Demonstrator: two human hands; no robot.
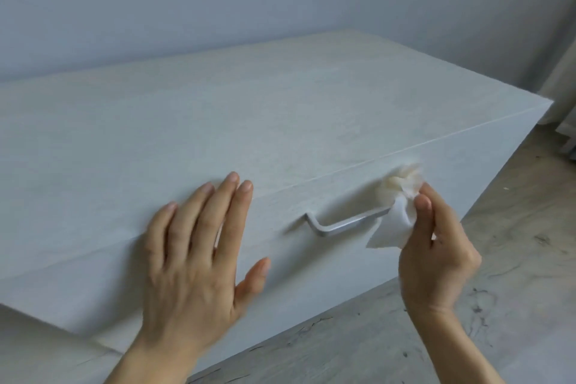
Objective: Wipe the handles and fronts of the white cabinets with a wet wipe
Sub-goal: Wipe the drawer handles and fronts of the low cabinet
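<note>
White, thin and crumpled, the soft wet wipe (396, 215) is pinched in the right grip (436, 259), with the thumb on the near side and the fingers curled behind it. It bunches into a wad above the thumb and hangs as a loose flap below. The wipe covers the right end of the silver bent-metal bar handle (343, 223), which runs off to the left of that grip across the front of the white wood-grain cabinet (311, 271). I judge the wipe to be light, limp and slick with moisture. Having no stiffness of its own, it is best held bunched, close to where it meets the metal, with fingers backing it so it does not fold away or slide off. The handle looks rigid, smooth and slim enough to wrap the wipe round. The left grip (193, 252) holds nothing; its fingers lie straight and spread on the cabinet's top edge, left of the handle, with the thumb over the front.
</note>
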